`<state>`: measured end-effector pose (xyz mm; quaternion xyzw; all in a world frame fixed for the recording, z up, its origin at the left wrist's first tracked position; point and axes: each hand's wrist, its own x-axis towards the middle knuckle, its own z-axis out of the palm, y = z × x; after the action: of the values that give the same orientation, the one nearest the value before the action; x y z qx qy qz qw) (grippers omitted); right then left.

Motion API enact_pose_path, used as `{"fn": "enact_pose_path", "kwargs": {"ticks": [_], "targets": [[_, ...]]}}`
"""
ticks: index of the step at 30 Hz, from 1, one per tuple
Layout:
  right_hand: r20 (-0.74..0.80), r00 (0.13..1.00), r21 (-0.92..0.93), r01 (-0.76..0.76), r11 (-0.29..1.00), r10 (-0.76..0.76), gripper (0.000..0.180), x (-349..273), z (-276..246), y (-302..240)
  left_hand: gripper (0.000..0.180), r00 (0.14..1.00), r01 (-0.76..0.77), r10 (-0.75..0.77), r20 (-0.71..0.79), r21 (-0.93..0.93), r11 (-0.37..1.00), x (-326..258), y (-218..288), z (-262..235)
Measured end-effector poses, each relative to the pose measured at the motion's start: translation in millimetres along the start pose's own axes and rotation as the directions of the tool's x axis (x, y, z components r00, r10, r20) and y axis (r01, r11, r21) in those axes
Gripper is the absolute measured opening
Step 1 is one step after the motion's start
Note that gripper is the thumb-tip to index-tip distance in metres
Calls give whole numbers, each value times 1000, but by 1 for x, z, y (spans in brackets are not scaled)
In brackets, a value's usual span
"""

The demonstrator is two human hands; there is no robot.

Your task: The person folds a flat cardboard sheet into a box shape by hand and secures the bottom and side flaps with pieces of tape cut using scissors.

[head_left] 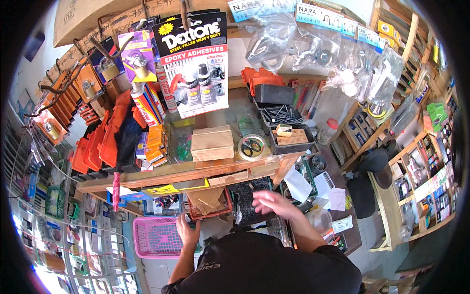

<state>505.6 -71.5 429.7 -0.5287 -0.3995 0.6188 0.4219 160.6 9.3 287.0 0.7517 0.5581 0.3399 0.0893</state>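
My left hand (188, 232) is raised at the right rim of the pink plastic basket (155, 255), fingers and thumb apart, with nothing seen in it. Just beyond it is an orange-red basket (211, 214) with flat pieces of brown cardboard (204, 200) in it. My right hand (274, 202) hovers over a black, glossy, bumpy sheet like bubble wrap (243, 195), under the edge of the counter. Its fingers point left, loosely bent and a little apart, and I see nothing held. Whether it touches the black sheet I cannot tell.
The wooden-framed glass counter (220, 179) spans the front, bearing a cardboard box (212, 143), a tape roll with scissors (251, 147) and a black tray of nails (283, 116). Carded goods (196, 63) hang above. A black chair (362, 198) stands at right.
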Motion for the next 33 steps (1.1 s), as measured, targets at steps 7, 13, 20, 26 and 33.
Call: {"fn": "enact_pose_path", "kwargs": {"ticks": [7, 13, 20, 26, 33], "targets": [[-121, 600, -978, 65, 198, -791, 28, 59, -2, -81, 77, 30, 637, -760, 649, 573, 515, -163, -129, 26], [-57, 641, -998, -31, 48, -766, 20, 80, 2, -88, 71, 25, 716, -691, 722, 470, 516, -178, -146, 5], [-128, 509, -986, 26, 164, -851, 16, 76, 11, -92, 64, 5, 701, -638, 770, 452, 551, -178, -177, -15], [-387, 397, -840, 220, 496, -832, 15, 55, 37, -85, 58, 28, 626, -536, 844, 403, 668, -165, -222, -22], [-537, 654, -273, 464, 843, -533, 11, 30, 96, -56, 52, 466, 307, -213, 858, 69, 949, -80, -235, -5]]}}
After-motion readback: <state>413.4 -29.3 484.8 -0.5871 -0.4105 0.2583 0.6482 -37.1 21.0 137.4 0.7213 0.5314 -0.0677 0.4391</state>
